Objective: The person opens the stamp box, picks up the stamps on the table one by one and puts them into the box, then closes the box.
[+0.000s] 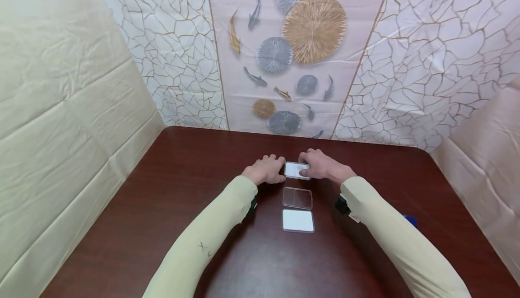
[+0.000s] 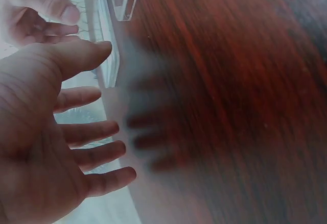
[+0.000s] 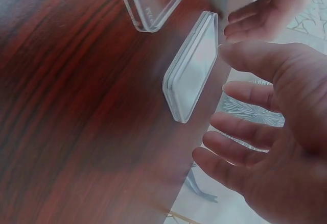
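At the far middle of the table lies a flat, clear-edged case with a white face point(image 1: 294, 170), also visible in the right wrist view as a thick clear case point(image 3: 196, 71). My left hand point(image 1: 266, 170) is beside its left edge, fingers spread and loosely bent. On the other side, my right hand point(image 1: 322, 165) has its thumb at the case's right edge; in the right wrist view its fingers are relaxed and extended. Whether either hand touches the case is hard to tell. Nearer me lie a transparent rectangular lid or tray point(image 1: 298, 198) and another white-faced clear case point(image 1: 298, 221).
The dark wood-grain table point(image 1: 122, 225) ends at a patterned cloth backdrop point(image 1: 284, 76), with pale cloth on both sides. A small blue object point(image 1: 410, 220) lies partly hidden behind the right sleeve point(image 1: 398, 235).
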The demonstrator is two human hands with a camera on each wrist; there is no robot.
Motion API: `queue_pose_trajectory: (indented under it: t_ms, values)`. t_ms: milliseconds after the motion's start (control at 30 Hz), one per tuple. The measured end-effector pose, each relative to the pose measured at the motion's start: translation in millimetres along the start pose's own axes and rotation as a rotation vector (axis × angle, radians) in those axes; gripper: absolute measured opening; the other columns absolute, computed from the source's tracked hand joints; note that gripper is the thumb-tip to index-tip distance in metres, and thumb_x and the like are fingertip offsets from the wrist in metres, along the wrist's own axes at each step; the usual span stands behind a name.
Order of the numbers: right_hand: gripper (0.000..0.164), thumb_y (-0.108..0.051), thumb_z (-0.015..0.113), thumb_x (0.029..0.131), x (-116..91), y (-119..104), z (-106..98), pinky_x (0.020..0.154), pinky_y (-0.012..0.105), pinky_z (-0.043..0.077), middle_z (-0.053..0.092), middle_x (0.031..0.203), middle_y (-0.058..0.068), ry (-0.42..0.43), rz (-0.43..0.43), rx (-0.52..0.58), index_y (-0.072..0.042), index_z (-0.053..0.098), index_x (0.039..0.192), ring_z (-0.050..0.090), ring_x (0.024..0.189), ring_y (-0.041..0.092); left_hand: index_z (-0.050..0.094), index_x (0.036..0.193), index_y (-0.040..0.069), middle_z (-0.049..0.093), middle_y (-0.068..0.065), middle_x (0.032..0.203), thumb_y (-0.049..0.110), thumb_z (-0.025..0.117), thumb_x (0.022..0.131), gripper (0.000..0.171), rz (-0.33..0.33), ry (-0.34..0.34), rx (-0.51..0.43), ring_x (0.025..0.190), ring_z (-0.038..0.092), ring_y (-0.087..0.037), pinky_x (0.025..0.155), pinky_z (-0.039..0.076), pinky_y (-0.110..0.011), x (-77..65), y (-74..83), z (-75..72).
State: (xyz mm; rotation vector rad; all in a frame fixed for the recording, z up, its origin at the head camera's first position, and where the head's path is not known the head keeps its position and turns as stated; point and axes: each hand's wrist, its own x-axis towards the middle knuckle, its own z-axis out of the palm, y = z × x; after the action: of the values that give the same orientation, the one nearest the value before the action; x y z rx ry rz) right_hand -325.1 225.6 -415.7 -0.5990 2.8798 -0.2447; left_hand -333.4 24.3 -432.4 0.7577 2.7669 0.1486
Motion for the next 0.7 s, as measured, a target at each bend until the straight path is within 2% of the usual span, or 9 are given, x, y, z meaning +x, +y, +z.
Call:
queue_pose_trajectory:
  t_ms: [167,367,700]
  values:
    - [0.037,-0.027,0.070,0.089,4.8,-2.7,-0.5,0.089,0.046,0.046,0.058,0.112,0.016,-0.012,-0.005,-0.011,-0.006,0.062,0.119,0.052,0.102,0.034,0.049,0.134,0.019,0.052,-0.008,0.128,0.046,0.062,0.093,0.051,-0.011,0.018,-0.003,0.115,0.048,-0.027,0.100,0.042,-0.046,3.1,-1.8,0.7]
    - [0.039,-0.028,0.073,0.088,8.1,-1.7,1.5,0.089,0.045,0.046,0.059,0.111,0.015,-0.019,0.004,0.001,-0.007,0.062,0.118,0.052,0.102,0.033,0.050,0.133,0.021,0.050,-0.008,0.130,0.047,0.062,0.092,0.050,-0.018,0.008,-0.032,0.120,0.044,-0.026,0.103,0.040,-0.045,9.5,-4.3,3.1]
    - [0.046,-0.030,0.074,0.086,10.6,1.0,5.1,0.086,0.044,0.046,0.057,0.113,0.015,-0.050,0.001,0.028,-0.009,0.058,0.123,0.051,0.101,0.031,0.041,0.146,0.023,0.041,-0.010,0.147,0.051,0.062,0.092,0.065,-0.035,-0.023,-0.083,0.136,0.036,-0.030,0.110,0.035,-0.049,20.1,-5.6,7.6]
